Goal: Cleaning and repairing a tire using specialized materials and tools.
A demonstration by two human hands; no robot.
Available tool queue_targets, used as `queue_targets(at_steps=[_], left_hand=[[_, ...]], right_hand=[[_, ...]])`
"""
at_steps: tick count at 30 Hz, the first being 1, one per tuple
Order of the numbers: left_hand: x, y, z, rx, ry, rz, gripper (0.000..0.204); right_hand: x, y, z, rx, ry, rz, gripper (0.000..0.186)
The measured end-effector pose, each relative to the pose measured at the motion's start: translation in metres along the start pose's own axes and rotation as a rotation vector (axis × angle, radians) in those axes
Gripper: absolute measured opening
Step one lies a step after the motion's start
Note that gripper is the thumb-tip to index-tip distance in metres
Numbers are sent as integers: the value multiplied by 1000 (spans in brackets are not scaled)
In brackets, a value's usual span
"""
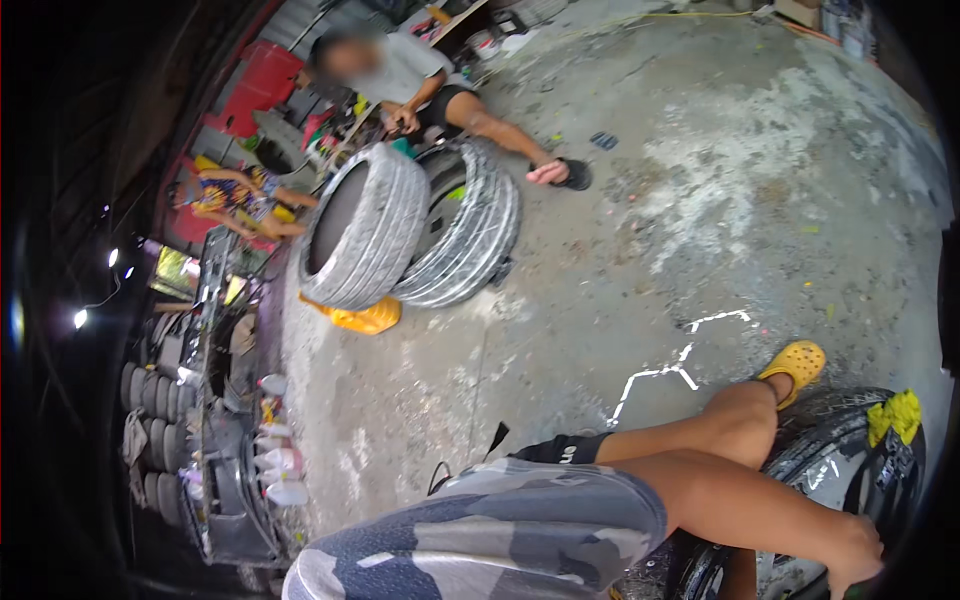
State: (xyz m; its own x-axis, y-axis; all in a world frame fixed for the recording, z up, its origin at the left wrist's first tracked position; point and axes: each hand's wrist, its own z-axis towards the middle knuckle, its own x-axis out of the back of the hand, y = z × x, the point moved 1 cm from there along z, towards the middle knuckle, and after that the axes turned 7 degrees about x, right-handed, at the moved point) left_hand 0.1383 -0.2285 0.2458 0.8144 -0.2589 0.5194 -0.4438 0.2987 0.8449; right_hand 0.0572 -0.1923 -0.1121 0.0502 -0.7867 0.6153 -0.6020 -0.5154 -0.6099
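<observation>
My left hand [852,558] reaches down to the wheel at the lower right. Its fingers curl near the dark picture rim, and what they hold is hidden. The wheel [828,468] has a silver rim with black parts, and a black tyre [835,408] goes around it. On its far side lies a bright yellow-green cloth [896,416]. My bare forearm [745,505] passes over my leg, coming from a grey camouflage sleeve [480,535]. My foot, in a yellow clog [797,368], rests on the floor beside the tyre. My right hand does not show.
Two worn tyres [375,230] lean together on the stained concrete floor [560,330], beside a yellow-orange object [365,317]. A person [400,80] sits behind them; another person [240,197] is farther left. Several plastic bottles [280,465] and shelved tyres [160,440] stand at the left.
</observation>
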Motion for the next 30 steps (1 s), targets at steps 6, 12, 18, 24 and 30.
queue_targets(at_steps=[6,12,18,24,30], left_hand=[[3,11,-8,102,3,-56,89],[23,28,-25,65,-163,-190,80],[36,37,-26,163,-211,-100,72],[38,42,-22,197,-240,-53,73],[41,44,-24,185,-234,-102,74]], right_hand=[[-3,-13,-12,18,20,16,53],[-9,-20,-17,30,70,80,56],[-14,-28,-21,32,101,219,58],[-23,-29,-23,51,112,319,61],[-31,-23,-24,85,128,409,64]])
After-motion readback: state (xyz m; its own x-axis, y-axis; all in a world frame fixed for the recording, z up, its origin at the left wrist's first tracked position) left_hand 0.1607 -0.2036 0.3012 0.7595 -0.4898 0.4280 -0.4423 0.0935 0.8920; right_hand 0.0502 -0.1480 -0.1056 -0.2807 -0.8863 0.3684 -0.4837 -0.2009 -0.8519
